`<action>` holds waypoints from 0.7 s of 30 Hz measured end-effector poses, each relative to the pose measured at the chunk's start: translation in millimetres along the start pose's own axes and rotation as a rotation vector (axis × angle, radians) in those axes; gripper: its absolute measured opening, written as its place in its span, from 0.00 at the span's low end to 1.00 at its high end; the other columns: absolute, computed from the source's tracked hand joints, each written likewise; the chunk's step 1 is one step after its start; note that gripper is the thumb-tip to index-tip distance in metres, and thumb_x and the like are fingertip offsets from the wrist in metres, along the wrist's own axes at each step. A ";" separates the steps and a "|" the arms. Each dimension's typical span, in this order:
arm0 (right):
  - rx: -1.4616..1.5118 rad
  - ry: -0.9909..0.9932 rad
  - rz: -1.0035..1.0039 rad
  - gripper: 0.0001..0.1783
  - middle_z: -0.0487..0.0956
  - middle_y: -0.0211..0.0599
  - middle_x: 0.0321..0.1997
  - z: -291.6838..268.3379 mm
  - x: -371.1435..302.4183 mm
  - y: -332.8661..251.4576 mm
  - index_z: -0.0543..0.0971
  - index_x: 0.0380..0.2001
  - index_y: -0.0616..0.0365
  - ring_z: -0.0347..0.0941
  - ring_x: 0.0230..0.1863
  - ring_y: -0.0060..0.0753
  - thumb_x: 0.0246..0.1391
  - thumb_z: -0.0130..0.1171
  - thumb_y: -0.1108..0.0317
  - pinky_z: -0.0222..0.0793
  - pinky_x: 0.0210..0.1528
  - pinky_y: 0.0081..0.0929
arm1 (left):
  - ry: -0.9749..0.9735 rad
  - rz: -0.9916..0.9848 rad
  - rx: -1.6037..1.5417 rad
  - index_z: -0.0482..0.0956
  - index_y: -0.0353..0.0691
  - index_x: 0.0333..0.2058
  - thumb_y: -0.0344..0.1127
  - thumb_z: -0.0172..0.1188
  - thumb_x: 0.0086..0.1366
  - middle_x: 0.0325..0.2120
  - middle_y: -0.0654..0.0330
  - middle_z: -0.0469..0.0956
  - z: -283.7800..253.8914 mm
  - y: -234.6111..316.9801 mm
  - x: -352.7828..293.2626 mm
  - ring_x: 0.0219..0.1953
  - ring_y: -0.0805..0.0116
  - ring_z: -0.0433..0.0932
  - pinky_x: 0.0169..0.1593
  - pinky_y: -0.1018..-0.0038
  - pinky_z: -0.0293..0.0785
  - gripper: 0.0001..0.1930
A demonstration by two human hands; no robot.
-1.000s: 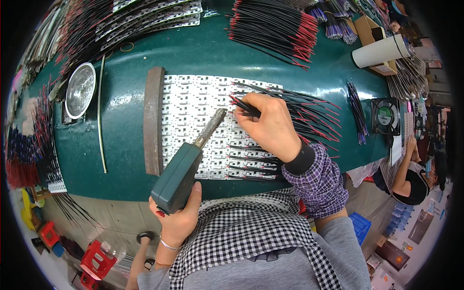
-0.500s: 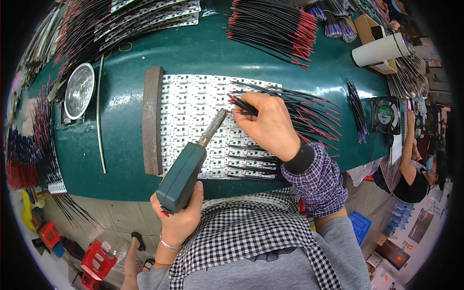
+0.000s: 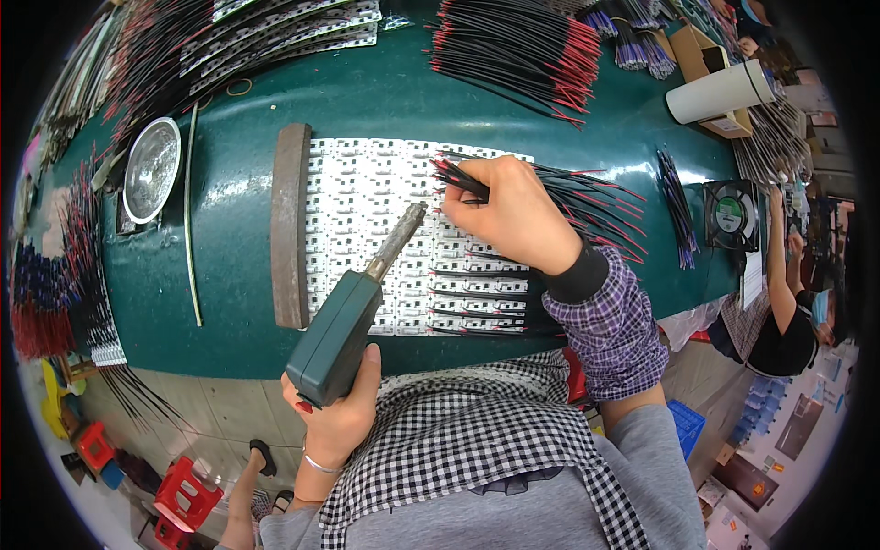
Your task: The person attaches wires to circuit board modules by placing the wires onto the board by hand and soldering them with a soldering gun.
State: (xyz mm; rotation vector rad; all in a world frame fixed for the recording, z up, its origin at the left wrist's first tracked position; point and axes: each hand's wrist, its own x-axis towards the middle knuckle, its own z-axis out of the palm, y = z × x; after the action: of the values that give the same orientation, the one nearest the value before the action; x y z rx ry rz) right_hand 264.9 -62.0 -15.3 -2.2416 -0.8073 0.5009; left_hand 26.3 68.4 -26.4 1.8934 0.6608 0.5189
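Note:
My left hand (image 3: pixel 337 423) is wrapped round the handle of a dark green soldering gun (image 3: pixel 335 332). Its metal tip points up and right over a white panel of small circuit boards (image 3: pixel 367 197). Between the fingers of my right hand (image 3: pixel 521 218) is a bunch of black wires (image 3: pixel 456 176) with red ends, held just right of the tip. More black wires (image 3: pixel 478 293) lie in rows on the panel's right part, partly under my right hand and sleeve. A brown bar (image 3: pixel 291 229) runs along the panel's left edge.
A metal bowl (image 3: pixel 151 172) and a thin rod (image 3: pixel 191 220) are on the left. Behind lie a wire pile (image 3: pixel 513 55) and stacked board panels (image 3: pixel 284 37). Rightward are a white cylinder (image 3: pixel 720 92), a small fan (image 3: pixel 731 216) and another person (image 3: pixel 786 339).
My right hand has shifted slightly away from me and to the right, still gripping the wires. The soldering gun has drawn a little to the left.

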 end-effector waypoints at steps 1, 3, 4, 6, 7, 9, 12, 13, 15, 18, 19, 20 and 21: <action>0.000 -0.001 -0.001 0.10 0.76 0.55 0.21 -0.4 0.8 -0.3 0.78 0.24 0.69 0.75 0.24 0.57 0.48 0.60 0.70 0.69 0.31 0.44 | 0.000 -0.035 -0.076 0.83 0.35 0.32 0.28 0.72 0.54 0.24 0.62 0.81 0.4 0.6 0.9 0.20 0.71 0.75 0.26 0.74 0.68 0.08; 0.057 -0.033 0.030 0.10 0.76 0.55 0.20 -1.4 1.6 -1.5 0.78 0.24 0.69 0.74 0.24 0.57 0.48 0.60 0.70 0.69 0.31 0.44 | 0.023 0.011 -0.025 0.83 0.36 0.31 0.28 0.72 0.54 0.24 0.62 0.81 1.6 -1.9 -0.1 0.19 0.71 0.75 0.26 0.75 0.67 0.08; 0.057 -0.033 0.030 0.10 0.76 0.55 0.20 -0.9 1.4 -1.2 0.78 0.24 0.69 0.74 0.24 0.57 0.48 0.60 0.70 0.69 0.31 0.44 | 0.045 0.057 0.026 0.83 0.36 0.31 0.28 0.72 0.53 0.24 0.62 0.81 2.2 -2.8 -0.4 0.19 0.71 0.74 0.26 0.75 0.67 0.07; 0.067 -0.026 0.039 0.10 0.75 0.54 0.19 0.4 0.6 0.0 0.78 0.24 0.69 0.73 0.23 0.56 0.48 0.60 0.70 0.68 0.31 0.43 | 0.004 -0.003 -0.024 0.83 0.36 0.31 0.28 0.73 0.53 0.24 0.62 0.81 0.6 -1.8 -0.3 0.20 0.71 0.74 0.27 0.75 0.67 0.08; 0.066 -0.026 0.039 0.10 0.75 0.54 0.19 0.8 0.4 -0.1 0.78 0.24 0.69 0.73 0.23 0.56 0.48 0.60 0.70 0.68 0.31 0.43 | -0.037 -0.063 -0.074 0.83 0.36 0.31 0.28 0.73 0.54 0.25 0.61 0.81 -0.4 -1.1 -0.3 0.21 0.71 0.75 0.27 0.76 0.67 0.08; 0.034 -0.004 0.018 0.10 0.75 0.54 0.19 1.4 -0.3 -0.1 0.78 0.23 0.69 0.73 0.22 0.56 0.48 0.60 0.70 0.68 0.30 0.43 | -0.034 -0.065 -0.067 0.83 0.36 0.31 0.28 0.73 0.54 0.26 0.61 0.81 0.2 0.7 -1.0 0.22 0.71 0.75 0.27 0.76 0.68 0.08; -0.006 0.036 0.011 0.09 0.76 0.54 0.19 5.4 -1.7 0.3 0.77 0.22 0.68 0.74 0.22 0.57 0.48 0.60 0.70 0.69 0.30 0.44 | -0.011 -0.040 -0.033 0.83 0.35 0.32 0.28 0.73 0.54 0.27 0.60 0.81 1.3 -0.1 -1.2 0.23 0.71 0.75 0.28 0.76 0.68 0.08; -0.006 0.036 0.011 0.09 0.76 0.54 0.19 5.9 -2.2 -0.2 0.77 0.22 0.68 0.74 0.22 0.57 0.48 0.60 0.70 0.69 0.30 0.44 | 0.005 -0.015 -0.009 0.83 0.35 0.32 0.28 0.72 0.54 0.27 0.60 0.81 2.1 -0.8 -0.7 0.23 0.72 0.75 0.28 0.76 0.68 0.08; -0.043 0.062 0.001 0.09 0.76 0.54 0.20 6.8 -3.1 -1.6 0.77 0.21 0.68 0.74 0.23 0.57 0.47 0.60 0.71 0.70 0.31 0.45 | -0.011 -0.031 -0.034 0.83 0.35 0.32 0.27 0.72 0.54 0.27 0.60 0.81 2.5 0.6 2.0 0.23 0.72 0.76 0.28 0.76 0.68 0.08; -0.009 0.088 0.003 0.09 0.76 0.54 0.20 8.0 -5.2 -2.1 0.77 0.21 0.68 0.75 0.24 0.57 0.47 0.60 0.71 0.71 0.32 0.45 | -0.035 -0.049 -0.073 0.83 0.34 0.32 0.26 0.72 0.53 0.26 0.60 0.81 3.1 3.3 4.8 0.23 0.73 0.76 0.28 0.76 0.69 0.08; -0.009 0.088 0.004 0.09 0.76 0.54 0.20 8.2 -5.4 -2.4 0.77 0.21 0.68 0.75 0.24 0.57 0.47 0.60 0.71 0.71 0.32 0.45 | -0.039 -0.052 -0.085 0.83 0.33 0.32 0.26 0.72 0.53 0.26 0.60 0.81 3.3 3.7 5.3 0.23 0.73 0.76 0.29 0.76 0.70 0.09; -0.019 0.093 0.002 0.09 0.76 0.54 0.20 8.3 -5.6 -2.7 0.77 0.21 0.68 0.75 0.24 0.57 0.47 0.61 0.71 0.71 0.32 0.44 | -0.039 -0.052 -0.085 0.83 0.33 0.32 0.26 0.72 0.53 0.26 0.60 0.81 3.8 4.1 5.7 0.23 0.73 0.76 0.29 0.76 0.70 0.09; -0.029 0.098 0.000 0.09 0.76 0.54 0.19 8.5 -5.9 -2.9 0.77 0.22 0.68 0.75 0.24 0.57 0.47 0.61 0.71 0.71 0.32 0.44 | -0.035 -0.052 -0.101 0.82 0.33 0.32 0.26 0.72 0.53 0.26 0.60 0.81 4.6 4.6 6.0 0.23 0.73 0.76 0.29 0.76 0.70 0.09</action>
State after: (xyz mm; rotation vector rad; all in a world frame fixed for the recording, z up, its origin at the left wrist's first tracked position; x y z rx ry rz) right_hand 254.8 -60.3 -18.3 -2.2733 -0.7691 0.3787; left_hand 34.6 67.6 -23.5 1.7817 0.6475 0.4768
